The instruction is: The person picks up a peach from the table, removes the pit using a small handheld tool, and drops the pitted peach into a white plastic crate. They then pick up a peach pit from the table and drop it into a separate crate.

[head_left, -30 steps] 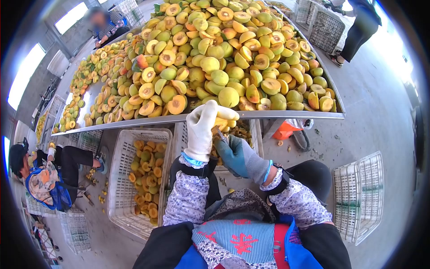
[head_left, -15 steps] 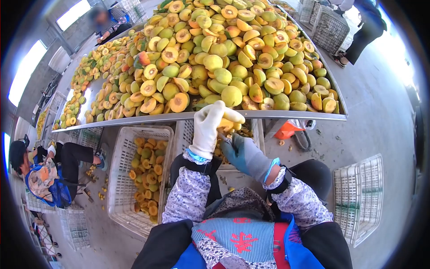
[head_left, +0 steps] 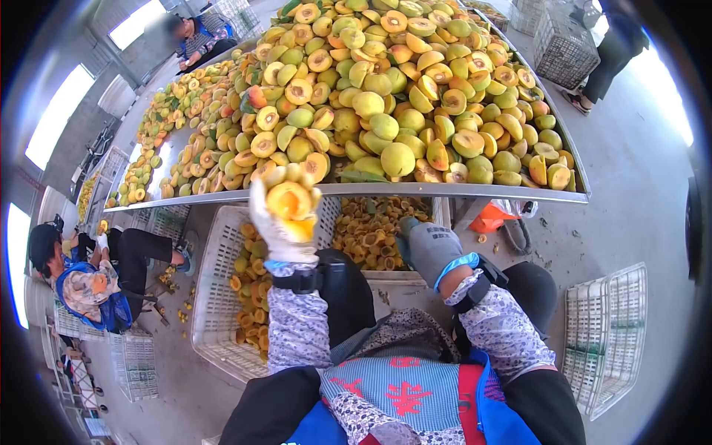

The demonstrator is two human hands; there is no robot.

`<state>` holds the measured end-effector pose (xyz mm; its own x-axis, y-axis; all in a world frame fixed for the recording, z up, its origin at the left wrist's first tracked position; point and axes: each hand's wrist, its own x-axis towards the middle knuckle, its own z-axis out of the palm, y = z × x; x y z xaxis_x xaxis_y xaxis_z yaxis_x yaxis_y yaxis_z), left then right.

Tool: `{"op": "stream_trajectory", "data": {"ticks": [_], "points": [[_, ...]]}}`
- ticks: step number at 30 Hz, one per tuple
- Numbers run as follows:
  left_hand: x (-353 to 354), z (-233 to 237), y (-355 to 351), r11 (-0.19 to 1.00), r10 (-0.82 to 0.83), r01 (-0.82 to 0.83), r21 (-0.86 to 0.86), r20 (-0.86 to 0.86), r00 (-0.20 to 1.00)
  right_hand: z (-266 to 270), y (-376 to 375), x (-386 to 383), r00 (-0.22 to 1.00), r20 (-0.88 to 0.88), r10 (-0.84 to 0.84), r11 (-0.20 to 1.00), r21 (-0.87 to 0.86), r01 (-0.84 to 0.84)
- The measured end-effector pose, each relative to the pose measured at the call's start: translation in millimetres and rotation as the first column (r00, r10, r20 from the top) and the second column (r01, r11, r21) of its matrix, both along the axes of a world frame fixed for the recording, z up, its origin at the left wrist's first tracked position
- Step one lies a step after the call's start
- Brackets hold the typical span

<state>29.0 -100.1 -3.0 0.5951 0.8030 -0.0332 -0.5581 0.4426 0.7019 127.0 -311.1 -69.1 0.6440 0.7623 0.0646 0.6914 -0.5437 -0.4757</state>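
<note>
My left hand [head_left: 285, 215], in a white glove, holds a yellow peach half [head_left: 290, 202] with its hollowed cut face towards me. It is just below the table's front edge, over the left white crate [head_left: 209, 326], where peach halves lie. My right hand [head_left: 432, 251], in a grey-blue glove, is over the right edge of the middle crate [head_left: 386, 277]. Its fingers are curled, and what they hold, if anything, is hidden. Small brownish-yellow fruit pieces [head_left: 371, 233] fill that crate. Beyond my hands, halved peaches [head_left: 386, 126] are heaped on the metal table [head_left: 460, 190].
An empty-looking white crate [head_left: 604, 337] stands on the floor at right. An orange-red bag [head_left: 491, 217] hangs under the table. One co-worker [head_left: 93, 278] sits at left, another person [head_left: 200, 41] sits behind the heap, and a third person [head_left: 612, 55] stands at upper right.
My hands were together at the table edge over the middle crate. My left hand has moved left with the peach half, and my right hand has drawn slightly right, apart from it.
</note>
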Motion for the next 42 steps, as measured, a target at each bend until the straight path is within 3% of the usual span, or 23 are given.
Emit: {"op": "stream_trajectory", "data": {"ticks": [1,3,5,6,7,9,13,15,16,19,20,21,23,25,26,27,28,31,33,34,37,41,42], "points": [[-13,6,16,0.997,0.076,-0.074,-0.037,0.042,0.996,2,-1,3,1.000,0.002,-0.025,0.999,0.022,0.025],[-44,11,39,0.941,0.292,-0.231,0.247,-0.248,0.924,12,0,8,0.999,-0.018,-0.046,0.997,0.055,0.047],[-67,-17,89,0.668,0.648,-0.079,0.740,-0.527,0.550,26,4,3,0.994,-0.093,-0.056,0.994,0.087,0.064],[-65,-18,89,0.520,0.786,-0.113,0.847,-0.422,0.453,26,7,0,0.992,-0.122,-0.023,0.988,0.147,0.041],[-54,3,67,0.384,0.849,-0.003,0.923,-0.352,0.395,25,9,-4,0.990,-0.143,0.010,0.979,0.204,0.019],[-21,9,49,0.331,0.771,0.099,0.938,-0.330,0.545,24,12,-8,0.987,-0.151,0.045,0.966,0.260,-0.005],[50,-4,27,0.190,0.870,0.639,0.745,-0.430,0.243,19,16,-6,0.993,-0.118,0.021,0.952,0.305,0.016],[66,-4,21,0.200,0.883,0.726,0.658,-0.441,0.157,16,16,-4,0.994,-0.112,0.007,0.943,0.332,0.030],[68,-4,23,0.190,0.864,0.719,0.669,-0.461,0.200,15,16,-3,0.994,-0.112,0.004,0.938,0.346,0.035],[57,-15,34,0.045,0.717,0.456,0.889,-0.346,0.605,16,18,0,0.993,-0.113,0.012,0.876,0.480,0.044],[53,-15,30,0.163,0.645,0.368,0.916,-0.381,0.663,17,20,0,0.993,-0.114,0.017,0.843,0.536,0.047],[50,-11,29,0.373,0.459,0.367,0.852,-0.513,0.725,20,22,0,0.984,-0.172,0.040,0.811,0.581,0.069],[46,-8,11,0.788,-0.041,0.286,0.545,-0.417,0.908,32,26,-5,0.953,-0.288,0.096,0.746,0.654,0.122],[33,17,-18,0.897,-0.293,0.346,0.274,-0.215,0.932,38,28,-6,0.949,-0.300,0.094,0.718,0.681,0.144],[31,24,-31,0.907,-0.391,0.399,0.134,-0.085,0.917,33,31,-4,0.953,-0.292,0.078,0.713,0.684,0.151],[37,9,-37,0.862,-0.235,0.232,0.451,-0.052,0.971,30,32,-1,0.957,-0.284,0.060,0.707,0.689,0.159],[46,-3,-45,0.703,-0.091,0.039,0.710,0.035,0.995,30,31,3,0.967,-0.253,0.038,0.722,0.675,0.149],[41,-13,-42,0.878,-0.437,0.366,0.308,0.204,0.876,28,27,7,0.987,-0.156,-0.033,0.771,0.625,0.125],[48,-14,-40,0.920,-0.389,0.387,0.056,0.031,0.921,28,27,5,0.994,-0.075,-0.085,0.804,0.583,0.113],[50,-14,-47,0.931,-0.350,0.342,0.126,0.053,0.935,29,27,3,0.995,-0.062,-0.081,0.798,0.594,0.102],[56,-14,-53,0.962,-0.269,0.267,0.058,0.041,0.962,27,26,-3,0.996,-0.037,-0.078,0.793,0.603,0.085],[51,-10,-62,0.925,-0.265,0.273,0.264,-0.065,0.962,17,30,-5,0.997,-0.055,-0.051,0.837,0.543,0.073],[52,-11,-63,0.933,-0.255,0.261,0.247,-0.053,0.965,15,30,-4,0.996,-0.076,-0.041,0.856,0.512,0.075]]}}
